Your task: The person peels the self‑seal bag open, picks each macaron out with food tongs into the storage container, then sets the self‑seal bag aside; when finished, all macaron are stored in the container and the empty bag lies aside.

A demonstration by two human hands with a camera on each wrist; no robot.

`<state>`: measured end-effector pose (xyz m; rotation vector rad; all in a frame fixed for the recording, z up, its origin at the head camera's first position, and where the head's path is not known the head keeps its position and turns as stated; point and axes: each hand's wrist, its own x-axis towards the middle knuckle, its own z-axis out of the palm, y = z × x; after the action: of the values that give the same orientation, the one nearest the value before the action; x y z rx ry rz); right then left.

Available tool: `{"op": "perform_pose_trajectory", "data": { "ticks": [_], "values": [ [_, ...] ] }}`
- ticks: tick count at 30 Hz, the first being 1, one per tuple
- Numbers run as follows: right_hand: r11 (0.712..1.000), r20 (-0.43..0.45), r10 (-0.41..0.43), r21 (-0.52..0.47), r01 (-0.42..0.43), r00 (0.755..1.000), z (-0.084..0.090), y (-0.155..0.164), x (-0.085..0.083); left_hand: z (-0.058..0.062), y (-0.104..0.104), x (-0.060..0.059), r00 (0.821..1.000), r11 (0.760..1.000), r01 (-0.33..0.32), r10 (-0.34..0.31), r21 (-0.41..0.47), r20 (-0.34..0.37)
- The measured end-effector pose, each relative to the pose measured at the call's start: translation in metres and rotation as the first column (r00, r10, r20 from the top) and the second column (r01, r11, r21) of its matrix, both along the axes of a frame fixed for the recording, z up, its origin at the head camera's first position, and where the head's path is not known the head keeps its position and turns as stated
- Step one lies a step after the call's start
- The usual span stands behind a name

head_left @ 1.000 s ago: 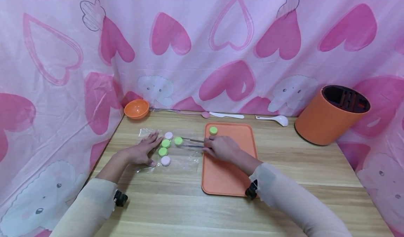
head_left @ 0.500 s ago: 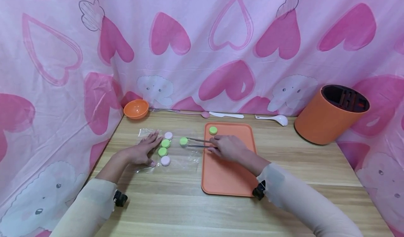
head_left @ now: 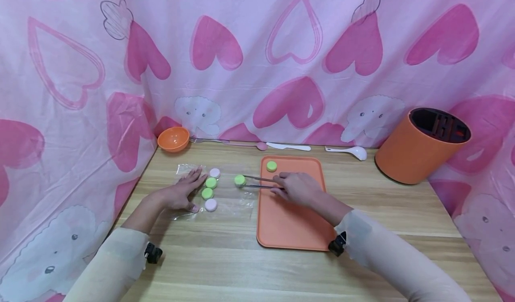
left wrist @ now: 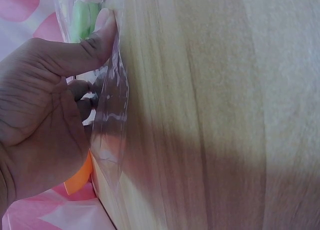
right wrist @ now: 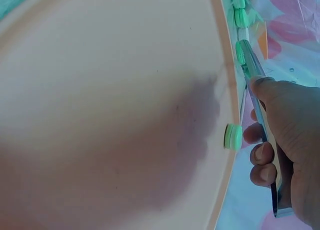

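Observation:
My right hand (head_left: 297,188) grips metal tongs (right wrist: 262,90) over the orange tray (head_left: 289,221). Between the tong tips is a green macaron (head_left: 240,180), left of the tray's edge and over the clear plastic sheet (head_left: 231,203). Another green macaron (head_left: 272,166) sits on the tray near its far left corner. My left hand (head_left: 183,192) rests on the sheet's left part with fingers spread; its thumb (left wrist: 102,37) presses the plastic in the left wrist view. Right beside it stand a lilac macaron (head_left: 215,173), two green ones, and a nearer lilac macaron (head_left: 211,205) in a column.
Along the back lie an orange bowl (head_left: 174,140), a fork (head_left: 209,140), a pink spoon (head_left: 261,146), a white knife (head_left: 289,147) and a white ladle (head_left: 358,153). An orange knife block (head_left: 414,154) stands at the back right. A pink heart-patterned curtain (head_left: 225,83) encloses the table.
My right hand has drawn the tongs and the green macaron rightward, away from the column and closer to the tray. My left hand has stayed in place on the plastic.

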<state>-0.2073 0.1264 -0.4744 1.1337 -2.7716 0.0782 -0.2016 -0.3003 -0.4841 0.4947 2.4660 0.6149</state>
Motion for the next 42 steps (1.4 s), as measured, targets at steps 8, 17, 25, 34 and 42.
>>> {"op": "perform_pose_trajectory", "data": {
  "ticks": [8, 17, 25, 34, 42],
  "values": [
    [1.0, 0.0, -0.004, -0.023, 0.004, 1.0, 0.002, 0.011, 0.002, 0.003, -0.002, 0.003, 1.0, 0.997, 0.008, -0.009, 0.081, 0.013],
    [1.0, -0.014, -0.008, -0.02, 0.008, 1.0, 0.003, 0.026, 0.004, 0.006, 0.003, 0.004, 1.0, 1.0, 0.004, -0.004, 0.027, 0.0],
    [0.999, -0.012, -0.039, -0.028, 0.039, 0.999, 0.005, 0.04, 0.003, 0.006, 0.003, 0.003, 1.0, 1.0, 0.001, -0.001, 0.015, -0.001],
    [0.996, -0.011, -0.074, -0.039, 0.074, 0.997, 0.007, 0.057, 0.001, 0.006, 0.003, 0.003, 1.0, 1.0, 0.007, -0.007, 0.018, -0.007],
    [0.991, 0.006, -0.127, -0.039, 0.127, 0.992, 0.008, 0.074, -0.003, 0.007, 0.004, 0.002, 1.0, 1.0, 0.005, -0.005, 0.016, 0.0]
  ]
}}
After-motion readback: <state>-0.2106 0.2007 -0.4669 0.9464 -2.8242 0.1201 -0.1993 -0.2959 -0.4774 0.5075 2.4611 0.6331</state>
